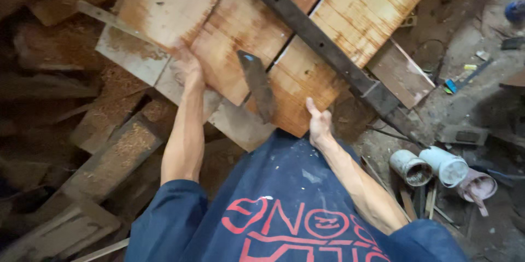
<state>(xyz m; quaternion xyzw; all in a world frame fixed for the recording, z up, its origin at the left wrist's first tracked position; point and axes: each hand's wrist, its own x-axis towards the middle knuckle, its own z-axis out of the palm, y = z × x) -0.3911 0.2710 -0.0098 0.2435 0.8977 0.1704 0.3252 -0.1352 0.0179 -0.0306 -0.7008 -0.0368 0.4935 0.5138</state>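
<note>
A glued-up panel of wide pale wooden boards (240, 16) with reddish stains lies tilted in front of me. A long dark metal bar (317, 38) runs diagonally across it to a bracket at the lower right. My left hand (188, 71) grips the panel's near left edge, fingers on the wood. At the near corner, my right hand (319, 122) holds the edge with the thumb raised. Between the hands a dark flat metal blade (257, 84) rests on the panel, pointing toward me.
Sawdust-covered planks and offcuts (117, 152) pile up on the left. On the dirt floor at right stand three dirty cans (432, 166), a small loose board (402, 73) and scattered small tools (454, 83).
</note>
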